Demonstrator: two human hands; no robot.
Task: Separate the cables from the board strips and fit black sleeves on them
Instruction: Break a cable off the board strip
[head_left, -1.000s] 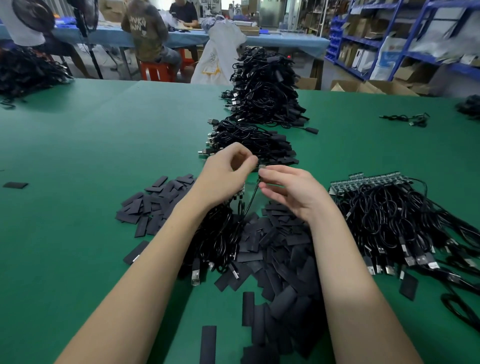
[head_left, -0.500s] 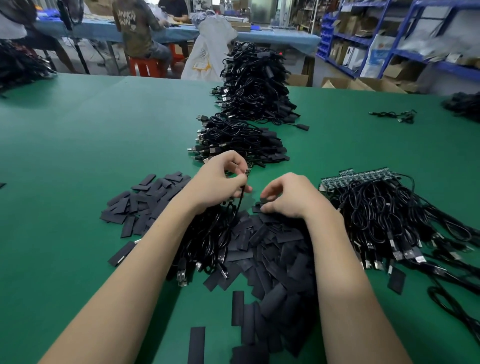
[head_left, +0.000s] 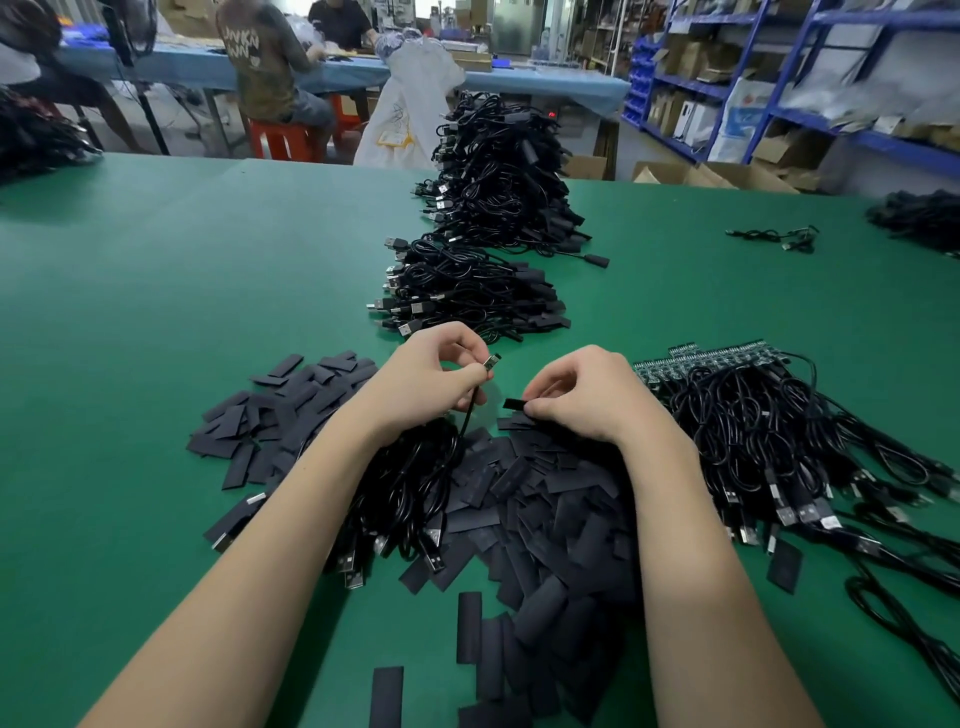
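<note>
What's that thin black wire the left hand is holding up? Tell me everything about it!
The cable is thin, black and looks rubbery. The left hand pinches it near its top end, where a small metallic tip pokes out past the fingers, tilted up and to the right. From there it hangs down into a tangled bundle of black cables lying on the green table.

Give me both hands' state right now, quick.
Left hand: closed on a cable, pinched near its small end.
Right hand: closed on a sleeve over the pile.
</note>
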